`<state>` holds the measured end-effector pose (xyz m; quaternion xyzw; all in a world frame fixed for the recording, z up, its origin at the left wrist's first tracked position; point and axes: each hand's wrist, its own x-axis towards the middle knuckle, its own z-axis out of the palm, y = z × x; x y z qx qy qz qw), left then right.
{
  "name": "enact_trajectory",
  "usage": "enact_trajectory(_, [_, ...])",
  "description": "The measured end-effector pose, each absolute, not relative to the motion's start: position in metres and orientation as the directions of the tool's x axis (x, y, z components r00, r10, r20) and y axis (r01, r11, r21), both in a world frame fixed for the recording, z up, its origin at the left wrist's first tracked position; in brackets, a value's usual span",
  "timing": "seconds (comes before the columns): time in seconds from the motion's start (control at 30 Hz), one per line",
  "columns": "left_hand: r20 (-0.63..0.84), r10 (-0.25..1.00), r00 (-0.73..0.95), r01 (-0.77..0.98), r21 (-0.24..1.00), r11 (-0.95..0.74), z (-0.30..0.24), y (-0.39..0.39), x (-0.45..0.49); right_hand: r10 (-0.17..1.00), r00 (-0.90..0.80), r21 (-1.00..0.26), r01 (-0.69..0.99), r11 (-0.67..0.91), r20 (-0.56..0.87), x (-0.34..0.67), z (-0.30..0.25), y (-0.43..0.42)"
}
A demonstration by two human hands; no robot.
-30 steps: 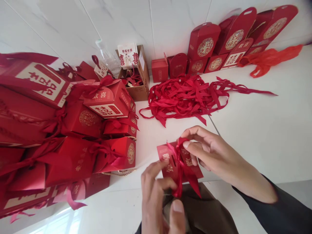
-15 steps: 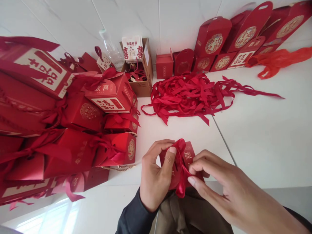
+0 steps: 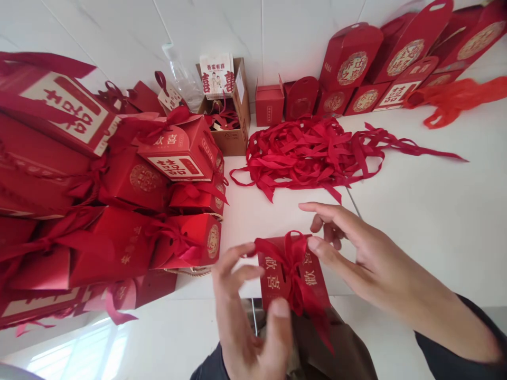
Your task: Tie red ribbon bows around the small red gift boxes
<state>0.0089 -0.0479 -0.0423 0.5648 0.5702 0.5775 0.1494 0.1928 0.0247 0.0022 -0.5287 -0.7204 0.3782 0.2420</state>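
I find the small red box (image 3: pixel 273 274) at the counter's (image 3: pixel 428 227) near edge, between both hands, bow (image 3: pixel 292 272) uppermost. Left hand (image 3: pixel 240 316) is spread beside it; right hand (image 3: pixel 364 256) is unclenched, thumb nearest its far right corner. Fingertip contact: cannot tell.

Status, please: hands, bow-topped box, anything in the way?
Both open: left hand and right hand flanking red gift box. Ribbon bow across its top. Ribbon pile beyond, not in the way.
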Motion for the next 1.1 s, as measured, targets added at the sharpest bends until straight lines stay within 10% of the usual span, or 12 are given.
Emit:
enact_trajectory(0.23, [0.523, 0.849, -0.075, 0.719, 0.618, -0.317, -0.044, -0.067, 0.007, 0.922, -0.378, -0.860, 0.493, 0.129, -0.079, 0.178, 0.002, 0.034])
enact_trajectory(0.8, [0.555, 0.817, -0.156, 0.651, 0.680, -0.338, -0.057, -0.073, 0.010, 0.964, -0.258, -0.895, 0.443, 0.057, -0.067, 0.173, -0.011, 0.044])
enact_trajectory(1.1, [0.285, 0.895, -0.344, 0.295, 0.937, -0.185, -0.057, -0.067, -0.002, 0.910, -0.411, -0.903, 0.410, 0.131, -0.055, 0.203, -0.013, 0.034])
